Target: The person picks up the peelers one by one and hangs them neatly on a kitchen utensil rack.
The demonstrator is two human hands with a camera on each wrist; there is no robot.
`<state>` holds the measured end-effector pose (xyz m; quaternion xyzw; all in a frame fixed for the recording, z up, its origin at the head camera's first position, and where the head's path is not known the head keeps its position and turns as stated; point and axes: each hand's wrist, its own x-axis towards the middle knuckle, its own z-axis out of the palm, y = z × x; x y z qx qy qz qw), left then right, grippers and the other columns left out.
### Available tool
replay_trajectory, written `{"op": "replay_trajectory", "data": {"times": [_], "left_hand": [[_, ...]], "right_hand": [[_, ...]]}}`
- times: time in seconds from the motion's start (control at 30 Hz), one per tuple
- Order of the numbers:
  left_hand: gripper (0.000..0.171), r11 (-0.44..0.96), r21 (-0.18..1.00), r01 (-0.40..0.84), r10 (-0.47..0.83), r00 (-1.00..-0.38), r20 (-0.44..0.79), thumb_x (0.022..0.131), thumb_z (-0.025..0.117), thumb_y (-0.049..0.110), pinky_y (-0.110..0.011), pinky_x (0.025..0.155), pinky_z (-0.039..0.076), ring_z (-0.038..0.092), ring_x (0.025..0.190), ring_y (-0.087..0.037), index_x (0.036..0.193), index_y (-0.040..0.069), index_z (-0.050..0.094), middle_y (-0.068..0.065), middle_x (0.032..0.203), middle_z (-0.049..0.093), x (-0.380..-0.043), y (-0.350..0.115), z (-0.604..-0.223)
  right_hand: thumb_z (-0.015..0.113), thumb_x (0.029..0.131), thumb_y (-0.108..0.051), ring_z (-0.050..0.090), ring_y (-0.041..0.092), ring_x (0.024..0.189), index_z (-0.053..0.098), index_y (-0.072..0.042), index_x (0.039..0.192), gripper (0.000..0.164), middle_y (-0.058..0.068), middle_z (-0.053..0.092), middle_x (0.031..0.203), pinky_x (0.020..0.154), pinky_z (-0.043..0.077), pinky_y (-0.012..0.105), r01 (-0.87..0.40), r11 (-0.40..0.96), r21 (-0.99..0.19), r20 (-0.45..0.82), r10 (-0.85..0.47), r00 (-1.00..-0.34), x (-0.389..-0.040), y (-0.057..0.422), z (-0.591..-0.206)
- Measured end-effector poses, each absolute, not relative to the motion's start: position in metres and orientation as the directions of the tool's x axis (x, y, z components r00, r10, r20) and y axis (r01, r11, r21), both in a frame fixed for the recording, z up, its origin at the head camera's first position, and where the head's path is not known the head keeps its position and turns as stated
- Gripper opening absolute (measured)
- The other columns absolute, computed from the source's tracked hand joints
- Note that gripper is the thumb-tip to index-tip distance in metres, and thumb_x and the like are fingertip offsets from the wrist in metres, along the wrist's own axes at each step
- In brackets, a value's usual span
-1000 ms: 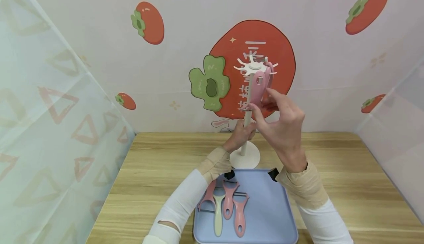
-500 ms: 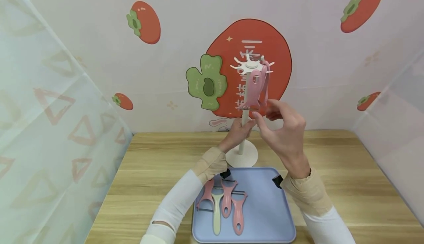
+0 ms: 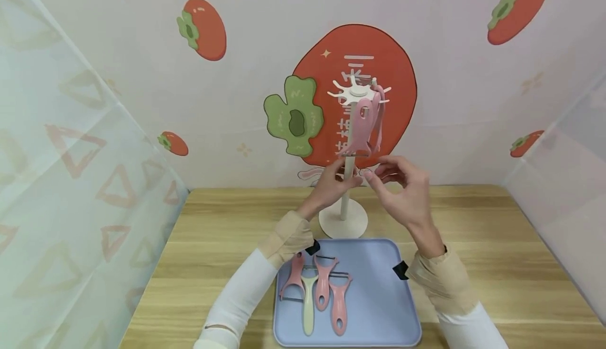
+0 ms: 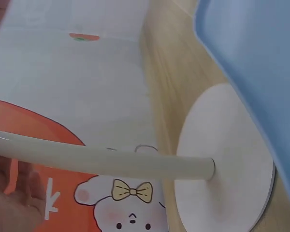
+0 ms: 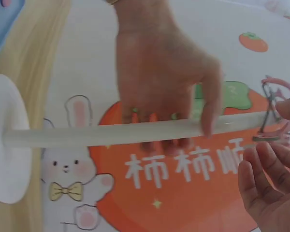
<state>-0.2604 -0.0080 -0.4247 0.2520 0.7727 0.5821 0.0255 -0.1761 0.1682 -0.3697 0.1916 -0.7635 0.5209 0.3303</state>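
A white stand (image 3: 345,209) with a ring of hooks at its top rises from a round base behind the tray. Two pink peelers (image 3: 363,128) hang from hooks on its right side, blades down. My left hand (image 3: 330,185) is loosely around the pole, its fingers behind and the thumb in front; the grip looks slack. Just below the hanging peelers, my right hand (image 3: 406,193) is empty, with fingers relaxed and slightly bent. On the blue tray (image 3: 379,307) lie several peelers: pink ones (image 3: 339,307) and one cream-coloured peeler (image 3: 309,307).
The tray lies on a wooden table (image 3: 227,233), close in front of the stand's base (image 4: 222,164). A patterned cloth wall (image 3: 255,49) with persimmon prints stands right behind the stand. Side cloths flank the table at left and right.
My right hand has let go of a pink peeler, now hanging on the stand, and has drawn down from it. My left hand has loosened its grip on the pole.
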Motion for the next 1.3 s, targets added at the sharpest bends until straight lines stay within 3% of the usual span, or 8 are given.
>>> {"op": "replay_trajectory", "data": {"times": [0.1,0.27,0.4,0.53,0.77,0.9,1.07,1.3], "left_hand": [[0.038,0.136,0.93,0.343,0.382,-0.884,0.27,0.092,0.07,0.015,-0.035,0.088,0.046,0.059,0.112,-0.029,0.123,0.002,0.055,-0.019,0.122,0.061,-0.255,-0.018,-0.419],[0.035,0.113,0.937,0.33,0.293,-0.912,0.286,0.09,0.072,0.01,-0.038,0.085,0.046,0.06,0.106,-0.034,0.119,0.001,0.053,-0.022,0.12,0.06,-0.244,-0.034,-0.418],[0.032,0.145,0.938,0.313,0.23,-0.933,0.276,0.089,0.073,0.016,-0.035,0.081,0.045,0.061,0.098,-0.03,0.113,0.002,0.056,-0.02,0.114,0.061,-0.231,-0.048,-0.418],[0.034,0.176,0.931,0.319,0.215,-0.936,0.28,0.087,0.073,0.016,-0.037,0.081,0.043,0.061,0.099,-0.031,0.112,0.0,0.057,-0.019,0.113,0.061,-0.218,-0.063,-0.42],[0.029,0.263,0.903,0.341,0.251,-0.928,0.277,0.088,0.075,0.01,-0.036,0.079,0.044,0.061,0.1,-0.039,0.109,0.001,0.058,-0.019,0.11,0.061,-0.194,-0.092,-0.432],[0.025,0.332,0.879,0.344,0.275,-0.926,0.259,0.088,0.076,0.01,-0.033,0.072,0.042,0.061,0.097,-0.039,0.106,0.005,0.059,-0.011,0.107,0.062,-0.18,-0.11,-0.436],[0.023,0.455,0.836,0.308,0.319,-0.932,0.17,0.09,0.075,0.014,-0.034,0.072,0.046,0.06,0.088,-0.03,0.107,0.007,0.061,-0.008,0.107,0.062,-0.162,-0.123,-0.445],[0.039,0.695,0.647,0.312,0.384,-0.923,0.033,0.092,0.072,0.034,-0.037,0.078,0.05,0.056,0.088,-0.021,0.115,0.007,0.057,-0.011,0.108,0.061,-0.138,-0.134,-0.461]], "right_hand": [[0.078,0.083,0.004,0.067,0.02,0.083,0.07,0.008,0.113,0.031,0.02,0.07,0.092,0.074,0.056,0.02,-0.623,0.335,-0.707,0.666,0.021,-0.745,-0.176,0.162,-0.372],[0.075,0.087,0.003,0.067,0.038,0.093,0.066,0.012,0.117,0.033,0.027,0.068,0.103,0.079,0.056,0.023,-0.556,0.299,-0.776,0.589,0.024,-0.808,-0.171,0.146,-0.371],[0.074,0.088,0.001,0.067,0.045,0.102,0.064,0.011,0.125,0.039,0.028,0.067,0.115,0.085,0.058,0.041,-0.496,0.295,-0.817,0.526,0.029,-0.85,-0.179,0.136,-0.379],[0.075,0.09,-0.004,0.068,0.041,0.104,0.064,0.008,0.127,0.04,0.026,0.068,0.118,0.087,0.055,0.056,-0.453,0.275,-0.848,0.476,0.018,-0.879,-0.201,0.133,-0.401],[0.071,0.097,-0.021,0.069,0.018,0.088,0.07,0.005,0.111,0.03,0.021,0.072,0.1,0.081,0.056,0.029,-0.332,0.116,-0.936,0.328,-0.055,-0.943,-0.231,0.125,-0.423],[0.067,0.1,-0.027,0.06,0.018,0.071,0.065,0.006,0.093,0.034,0.015,0.063,0.078,0.073,0.052,0.032,-0.284,-0.021,-0.959,0.284,-0.112,-0.952,-0.242,0.118,-0.426],[0.06,0.102,-0.039,0.035,0.016,0.052,0.045,-0.008,0.065,0.051,0.0,0.037,0.056,0.055,0.033,0.03,-0.215,-0.123,-0.969,0.237,-0.205,-0.95,-0.253,0.108,-0.437],[0.055,0.104,-0.043,0.027,0.012,0.04,0.037,-0.013,0.056,0.059,-0.003,0.028,0.046,0.042,0.022,0.027,-0.281,-0.205,-0.938,0.317,-0.17,-0.933,-0.263,0.1,-0.451]]}}
